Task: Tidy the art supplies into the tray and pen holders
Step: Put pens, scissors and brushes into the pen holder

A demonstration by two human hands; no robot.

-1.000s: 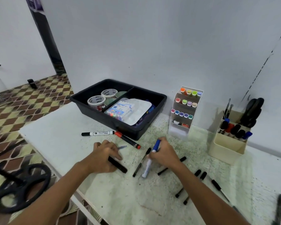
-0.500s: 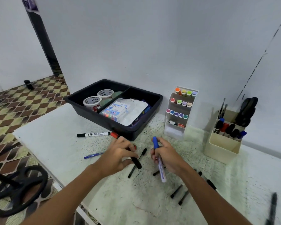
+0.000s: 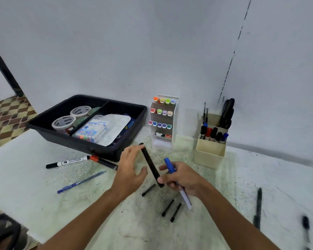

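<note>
1. The right hand (image 3: 184,177) is curling its fingers round a blue-capped marker (image 3: 170,166), cap pointing up, while its thumb is also pinching the lower end of a black marker (image 3: 151,166) held above the table (image 3: 25,177).
2. The left hand (image 3: 129,173) is hovering with fingers straight and spread, fingertips touching the black marker's upper end near the tray's front corner.
3. Loose black pens (image 3: 172,209) are lying on the table below the hands; a blue ballpoint (image 3: 80,182), a whiteboard marker (image 3: 67,162) and a red-capped marker (image 3: 103,162) are lying to the left, in front of the tray.
4. The black tray (image 3: 137,112) is holding tape rolls (image 3: 70,117) in its left compartment and a pack of coloured markers (image 3: 96,129) in its right.
5. A white tiered holder (image 3: 163,120) is showing rows of coloured marker caps; a cream pen holder (image 3: 209,154) is standing to its right with markers and scissors inside.
</note>
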